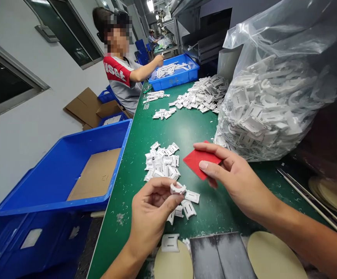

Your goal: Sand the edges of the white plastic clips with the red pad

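Note:
Between the thumb and fingers of my left hand (153, 211) is a small white curved plastic part (178, 188). My right hand (229, 170) pinches a flat red square piece (200, 159), which looks like a sanding pad or sheet; the two hands are apart. Just beyond my left hand lies a pile of white plastic parts (162, 161) with slots, and a few more white parts (188, 209) sit beside its fingertips. Nearer to me, a single slotted white part (170, 243) rests partly on a round tan disc (174, 261).
A clear plastic bag (267, 112) full of white parts stands at the right. Dark plates (220, 255) and another tan disc (274, 255) lie at the near edge. A blue bin (69, 162) stands left of the green table (133, 178). Farther off, a co-worker (122, 77) reaches over a blue tray (174, 79).

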A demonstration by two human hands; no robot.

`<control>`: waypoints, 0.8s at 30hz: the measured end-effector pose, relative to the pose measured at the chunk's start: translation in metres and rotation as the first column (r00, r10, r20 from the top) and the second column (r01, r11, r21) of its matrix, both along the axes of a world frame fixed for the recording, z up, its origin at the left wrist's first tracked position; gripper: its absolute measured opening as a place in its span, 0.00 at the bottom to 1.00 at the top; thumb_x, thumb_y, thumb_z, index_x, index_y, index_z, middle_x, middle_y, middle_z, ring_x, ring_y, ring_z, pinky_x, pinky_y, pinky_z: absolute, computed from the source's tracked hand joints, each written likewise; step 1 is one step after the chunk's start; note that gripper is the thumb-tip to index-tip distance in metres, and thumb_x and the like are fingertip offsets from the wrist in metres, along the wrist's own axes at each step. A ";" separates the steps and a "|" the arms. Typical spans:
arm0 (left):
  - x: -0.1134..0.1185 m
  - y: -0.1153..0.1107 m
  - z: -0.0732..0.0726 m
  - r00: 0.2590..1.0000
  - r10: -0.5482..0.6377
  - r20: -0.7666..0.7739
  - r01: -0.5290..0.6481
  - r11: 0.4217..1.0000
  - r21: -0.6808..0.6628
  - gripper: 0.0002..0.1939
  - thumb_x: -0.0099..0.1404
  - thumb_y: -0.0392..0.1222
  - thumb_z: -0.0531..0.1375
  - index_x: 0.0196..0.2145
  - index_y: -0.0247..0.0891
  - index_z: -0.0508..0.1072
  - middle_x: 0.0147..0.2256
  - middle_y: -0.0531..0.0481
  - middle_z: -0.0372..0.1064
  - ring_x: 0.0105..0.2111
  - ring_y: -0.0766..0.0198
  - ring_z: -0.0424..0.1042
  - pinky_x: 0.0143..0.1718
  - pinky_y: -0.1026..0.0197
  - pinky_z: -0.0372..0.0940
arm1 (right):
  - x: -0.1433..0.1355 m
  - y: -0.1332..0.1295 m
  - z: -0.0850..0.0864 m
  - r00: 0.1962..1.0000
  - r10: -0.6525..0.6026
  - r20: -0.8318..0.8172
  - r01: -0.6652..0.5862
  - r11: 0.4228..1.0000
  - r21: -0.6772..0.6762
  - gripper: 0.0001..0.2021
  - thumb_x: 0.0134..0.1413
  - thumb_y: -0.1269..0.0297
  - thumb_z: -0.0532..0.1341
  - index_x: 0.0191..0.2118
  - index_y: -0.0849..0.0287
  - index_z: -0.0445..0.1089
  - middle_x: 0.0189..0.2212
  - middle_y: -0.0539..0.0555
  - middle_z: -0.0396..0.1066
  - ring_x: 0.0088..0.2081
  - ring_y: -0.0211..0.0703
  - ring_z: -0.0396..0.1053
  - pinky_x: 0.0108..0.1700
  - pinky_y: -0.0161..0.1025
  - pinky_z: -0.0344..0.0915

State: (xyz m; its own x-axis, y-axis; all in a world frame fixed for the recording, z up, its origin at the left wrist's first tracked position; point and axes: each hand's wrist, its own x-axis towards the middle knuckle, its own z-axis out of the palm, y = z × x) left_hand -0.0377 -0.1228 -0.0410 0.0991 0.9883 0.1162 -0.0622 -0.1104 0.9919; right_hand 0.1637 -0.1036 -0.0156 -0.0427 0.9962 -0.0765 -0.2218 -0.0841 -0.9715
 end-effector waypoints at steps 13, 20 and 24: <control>0.007 -0.003 0.003 0.883 -0.166 0.439 0.353 0.852 -0.386 0.08 0.57 0.40 0.71 0.32 0.39 0.76 0.28 0.53 0.75 0.26 0.72 0.72 0.29 0.71 0.67 | 0.000 -0.001 -0.001 0.994 0.069 -0.083 -0.073 0.996 -0.043 0.11 0.52 0.60 0.70 0.42 0.54 0.81 0.37 0.51 0.79 0.38 0.39 0.72 0.45 0.37 0.66; 0.007 -0.005 0.005 0.861 -0.231 0.453 0.402 0.855 -0.328 0.07 0.57 0.40 0.71 0.32 0.39 0.78 0.27 0.52 0.76 0.26 0.72 0.72 0.29 0.70 0.67 | -0.001 0.001 -0.003 0.998 -0.012 -0.062 0.005 0.994 -0.111 0.12 0.49 0.59 0.70 0.40 0.56 0.80 0.40 0.52 0.78 0.38 0.40 0.71 0.42 0.37 0.65; 0.004 -0.007 0.004 0.901 -0.309 0.305 0.383 0.897 -0.221 0.07 0.58 0.43 0.70 0.31 0.41 0.75 0.27 0.53 0.75 0.26 0.70 0.72 0.29 0.67 0.68 | -0.002 0.002 -0.005 0.986 0.163 -0.040 -0.165 0.984 -0.061 0.13 0.50 0.60 0.69 0.42 0.58 0.79 0.36 0.52 0.77 0.36 0.41 0.70 0.40 0.38 0.65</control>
